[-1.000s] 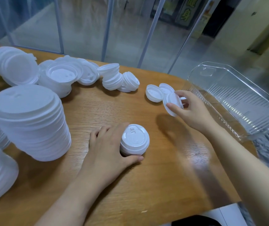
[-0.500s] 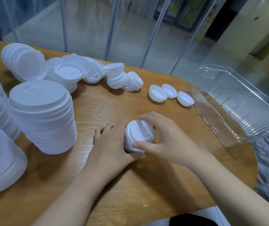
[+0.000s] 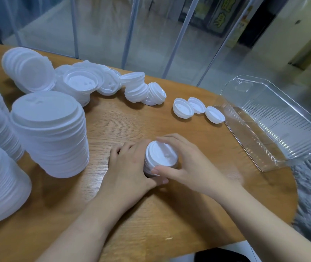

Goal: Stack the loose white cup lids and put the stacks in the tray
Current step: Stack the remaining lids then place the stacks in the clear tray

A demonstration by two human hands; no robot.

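The clear plastic tray (image 3: pixel 275 127) sits at the table's (image 3: pixel 198 205) right edge, long axis running from near to far. The small lid stack (image 3: pixel 160 157) stands upright near the front edge, left of the tray. The left hand (image 3: pixel 130 167) cups its side; the right hand (image 3: pixel 185 163) grips the top lid, apparently seating it. The right hand is nearer the tray.
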